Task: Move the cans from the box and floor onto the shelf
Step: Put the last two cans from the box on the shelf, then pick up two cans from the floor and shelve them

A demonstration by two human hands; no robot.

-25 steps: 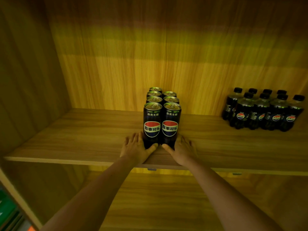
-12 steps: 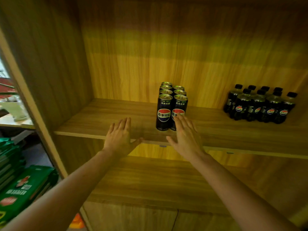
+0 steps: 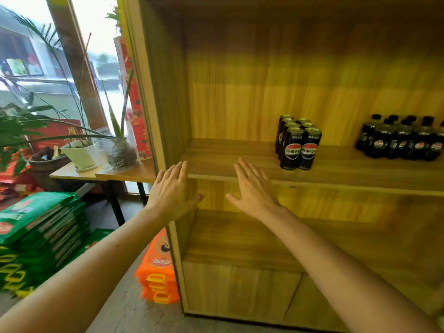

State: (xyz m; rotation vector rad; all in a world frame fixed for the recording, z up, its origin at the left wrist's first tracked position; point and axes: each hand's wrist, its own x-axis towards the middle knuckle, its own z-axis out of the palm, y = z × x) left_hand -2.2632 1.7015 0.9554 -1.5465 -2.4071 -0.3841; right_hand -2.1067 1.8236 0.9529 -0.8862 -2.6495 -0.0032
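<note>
Seven cans (image 3: pixel 292 150) are showing, standing in two rows by the front edge of the shelf (image 3: pixel 228 155); at least seven bottles (image 3: pixel 403 143) are standing toward its right end.

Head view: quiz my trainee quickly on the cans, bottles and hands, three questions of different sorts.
1. Where do the Pepsi bottles stand relative to the Pepsi cans? A) same shelf, to their right B) shelf below C) floor
2. Fill in: the left hand and right hand each hold ___.
3. True or false: the Pepsi cans lie on their sides.
Key: 1 A; 2 nothing; 3 false.
</note>
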